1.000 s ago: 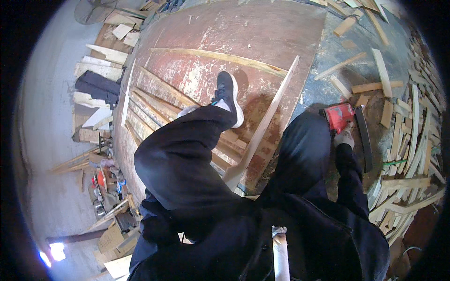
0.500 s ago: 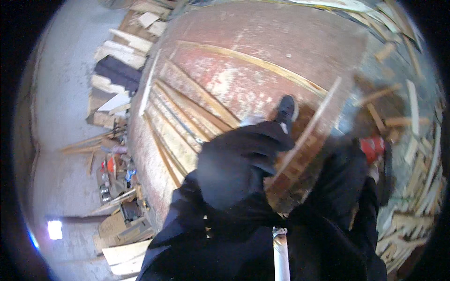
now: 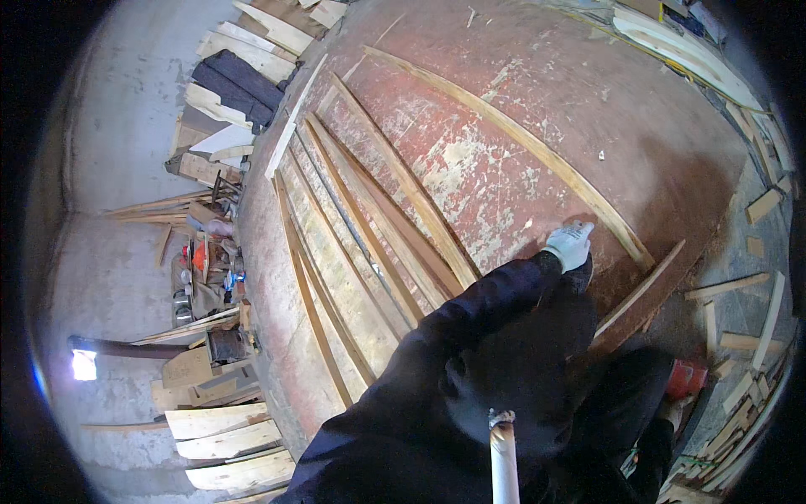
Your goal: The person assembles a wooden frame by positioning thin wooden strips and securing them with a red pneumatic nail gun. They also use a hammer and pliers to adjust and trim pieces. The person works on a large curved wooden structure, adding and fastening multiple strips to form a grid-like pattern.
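My left hand [image 3: 568, 244], in a white glove, reaches out over the red, worn board [image 3: 520, 218], beside a dark shape that looks like my shoe. Its fingers point ahead, and I see nothing in them. A long curved wooden strip [image 3: 579, 181] lies just beyond them. Low on the right, my right hand [image 3: 674, 409] is at a red tool [image 3: 687, 380], seemingly closed on it. The tool's kind is unclear, and my leg and sleeve hide part of the hand. Between the hands, a short strip [image 3: 642, 287] stands out near the board's brown end.
Several long wooden strips [image 3: 403, 185] lie fanned across the board's left part. Wood offcuts [image 3: 760, 328] litter the concrete at right. Along the left lie boards, a dark folded cloth [image 3: 239, 88] and clutter. A pale tube [image 3: 502, 462] rises at the bottom centre.
My view has shifted, so the board and strips sit lower and farther right. The gloved left hand has come into sight, extended forward. My right hand stays by the red tool.
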`<state>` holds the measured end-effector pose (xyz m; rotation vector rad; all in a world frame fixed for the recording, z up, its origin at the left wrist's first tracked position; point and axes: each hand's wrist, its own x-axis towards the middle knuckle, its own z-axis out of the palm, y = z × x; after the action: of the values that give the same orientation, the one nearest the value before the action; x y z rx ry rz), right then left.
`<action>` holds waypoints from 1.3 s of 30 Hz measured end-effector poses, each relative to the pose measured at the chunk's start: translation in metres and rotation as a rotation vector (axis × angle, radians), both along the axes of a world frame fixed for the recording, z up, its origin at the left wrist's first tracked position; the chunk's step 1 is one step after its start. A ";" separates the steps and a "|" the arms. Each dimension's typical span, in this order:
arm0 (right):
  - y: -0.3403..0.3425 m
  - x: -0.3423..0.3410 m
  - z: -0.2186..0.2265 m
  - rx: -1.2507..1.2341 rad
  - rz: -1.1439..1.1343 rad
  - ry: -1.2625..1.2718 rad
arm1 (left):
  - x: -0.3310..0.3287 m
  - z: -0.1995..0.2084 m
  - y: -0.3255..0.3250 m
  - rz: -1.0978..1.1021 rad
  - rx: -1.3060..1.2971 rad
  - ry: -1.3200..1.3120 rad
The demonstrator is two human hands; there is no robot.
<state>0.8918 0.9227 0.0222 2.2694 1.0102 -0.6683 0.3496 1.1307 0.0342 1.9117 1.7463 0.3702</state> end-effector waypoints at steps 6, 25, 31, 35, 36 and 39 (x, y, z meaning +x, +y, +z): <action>0.068 -0.028 0.041 0.495 0.360 0.202 | -0.009 -0.096 0.031 0.244 -0.049 -0.286; 0.290 -0.295 -0.015 0.555 1.001 0.474 | -0.010 -0.027 0.075 0.948 -0.527 -1.531; 0.317 -0.256 -0.017 0.429 0.553 1.175 | -0.009 -0.020 0.081 0.914 -0.344 -1.408; 0.314 -0.254 -0.018 0.293 0.191 1.401 | -0.022 -0.014 0.093 0.930 -0.340 -1.389; 0.310 -0.257 -0.018 0.321 0.229 1.431 | -0.025 -0.013 0.093 0.937 -0.312 -1.365; 0.294 -0.267 -0.012 0.460 0.383 1.473 | -0.028 -0.010 0.097 1.062 -0.290 -1.386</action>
<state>0.6252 1.2162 0.0102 1.5055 2.3112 -2.1755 0.3214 1.2277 0.0237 0.0737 1.3918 1.2926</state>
